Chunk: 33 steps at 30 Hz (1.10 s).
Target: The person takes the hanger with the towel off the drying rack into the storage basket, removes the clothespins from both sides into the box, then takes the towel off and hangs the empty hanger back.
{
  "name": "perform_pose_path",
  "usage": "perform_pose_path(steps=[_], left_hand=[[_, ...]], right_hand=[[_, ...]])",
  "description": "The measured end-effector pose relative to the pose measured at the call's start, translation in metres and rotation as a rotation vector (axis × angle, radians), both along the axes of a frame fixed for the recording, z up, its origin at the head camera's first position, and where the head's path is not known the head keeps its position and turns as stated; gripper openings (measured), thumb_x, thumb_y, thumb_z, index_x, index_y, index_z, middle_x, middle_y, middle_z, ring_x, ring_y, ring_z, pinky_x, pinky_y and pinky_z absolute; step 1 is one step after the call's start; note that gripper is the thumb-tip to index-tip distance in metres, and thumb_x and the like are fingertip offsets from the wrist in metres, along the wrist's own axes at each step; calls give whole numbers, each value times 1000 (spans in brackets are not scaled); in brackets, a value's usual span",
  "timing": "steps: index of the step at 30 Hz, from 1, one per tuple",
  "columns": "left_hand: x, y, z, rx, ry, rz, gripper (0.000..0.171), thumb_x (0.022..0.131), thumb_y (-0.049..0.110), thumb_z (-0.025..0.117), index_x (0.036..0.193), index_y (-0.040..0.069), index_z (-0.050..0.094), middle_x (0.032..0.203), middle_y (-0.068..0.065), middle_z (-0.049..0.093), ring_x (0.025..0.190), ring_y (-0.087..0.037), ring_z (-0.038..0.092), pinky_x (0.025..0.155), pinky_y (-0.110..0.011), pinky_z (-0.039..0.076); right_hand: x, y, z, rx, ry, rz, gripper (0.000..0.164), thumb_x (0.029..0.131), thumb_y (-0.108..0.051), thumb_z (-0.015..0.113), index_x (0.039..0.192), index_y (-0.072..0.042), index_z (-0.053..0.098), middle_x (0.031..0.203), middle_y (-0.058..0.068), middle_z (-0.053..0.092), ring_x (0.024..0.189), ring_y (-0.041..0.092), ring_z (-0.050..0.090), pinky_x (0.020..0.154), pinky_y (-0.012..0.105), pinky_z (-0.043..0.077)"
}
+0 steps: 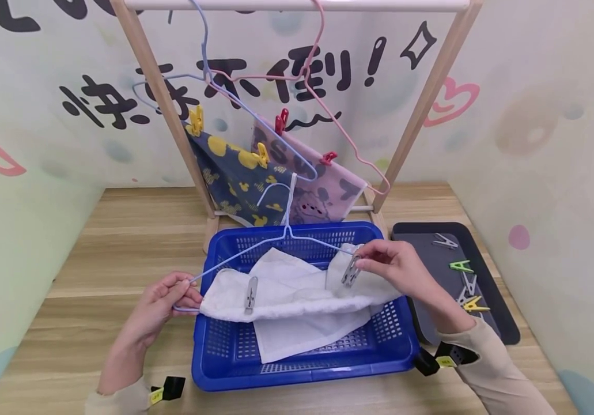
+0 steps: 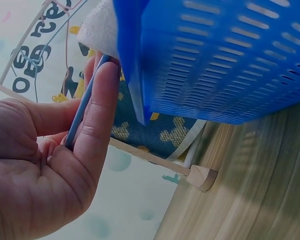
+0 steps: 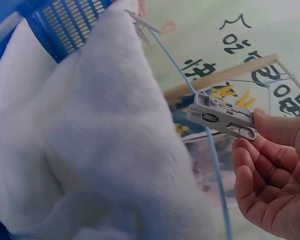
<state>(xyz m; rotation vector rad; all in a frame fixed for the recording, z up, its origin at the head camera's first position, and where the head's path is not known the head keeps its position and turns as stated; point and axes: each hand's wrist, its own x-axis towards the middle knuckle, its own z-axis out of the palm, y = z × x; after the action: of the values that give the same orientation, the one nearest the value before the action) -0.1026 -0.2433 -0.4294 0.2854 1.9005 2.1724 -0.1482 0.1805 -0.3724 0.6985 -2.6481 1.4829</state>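
My left hand grips the left end of a light blue hanger, whose wire runs between thumb and fingers in the left wrist view. Draped along the hanger's lower part, a white towel hangs over the blue basket. A grey clothespin sits on the towel's left part. My right hand pinches another grey clothespin between thumb and fingers. That pin is at the hanger's right arm in the right wrist view; whether it bites the towel I cannot tell.
Behind the basket stands a wooden rack. From it hang a blue hanger with a dark patterned towel and a pink hanger with a pink towel. A black tray at right holds several clothespins.
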Motion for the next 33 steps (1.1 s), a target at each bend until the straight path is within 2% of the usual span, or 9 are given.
perform_pose_path(steps=[5,9,12,15,17,21,24,28,33], left_hand=[[0,0,1,-7,-5,7,19,101,10,40,97,14,58,81,3,68,72,-9,67,66,-26,57],[1,0,1,-10,-3,10,19,101,9,40,97,13,58,81,3,68,72,-9,67,65,-25,57],[2,0,2,-10,-1,10,21,102,8,39,97,15,59,81,2,68,72,-9,67,66,-26,57],[2,-1,2,-5,-2,8,23,102,8,39,96,16,59,81,2,68,72,-10,67,66,-26,57],[2,-1,2,7,0,5,22,102,8,39,96,14,59,81,2,68,73,-10,67,67,-27,57],[2,-1,3,16,-3,4,21,101,8,39,96,12,59,81,1,68,72,-10,67,67,-27,57],[2,0,3,9,-9,4,22,102,8,39,95,14,59,81,2,68,72,-10,67,66,-27,57],[1,0,2,20,-8,-3,22,102,7,39,96,12,59,81,1,68,72,-10,67,67,-28,57],[1,0,1,50,-8,-18,23,101,6,38,97,12,60,82,1,68,74,-10,67,68,-28,57]], right_hand=[[-3,20,13,-31,1,-97,12,83,-1,69,93,5,66,82,6,67,65,7,61,57,19,52],[-5,44,19,-57,3,-203,18,83,-2,70,96,9,63,81,-9,66,70,2,64,63,15,53],[-6,61,19,-80,-14,-268,21,82,0,70,98,10,61,80,-17,65,70,0,64,63,13,52],[-7,77,12,-66,-33,-318,23,83,-2,70,101,9,61,80,-18,65,70,1,63,61,12,51],[-8,86,7,-5,-37,-352,25,84,-7,70,103,7,62,80,-15,64,69,2,62,61,12,50],[-12,99,-8,201,-45,-419,34,87,-22,69,105,5,64,84,5,67,69,10,59,57,15,48],[-17,107,-23,347,-44,-435,37,86,-26,69,102,7,64,85,19,67,70,20,59,55,22,48],[-26,113,-43,489,-91,-417,37,84,-24,71,98,10,64,81,21,67,70,29,62,57,36,52],[-32,114,-60,569,-199,-411,38,80,-23,73,93,11,63,83,24,66,75,34,63,63,46,53]])
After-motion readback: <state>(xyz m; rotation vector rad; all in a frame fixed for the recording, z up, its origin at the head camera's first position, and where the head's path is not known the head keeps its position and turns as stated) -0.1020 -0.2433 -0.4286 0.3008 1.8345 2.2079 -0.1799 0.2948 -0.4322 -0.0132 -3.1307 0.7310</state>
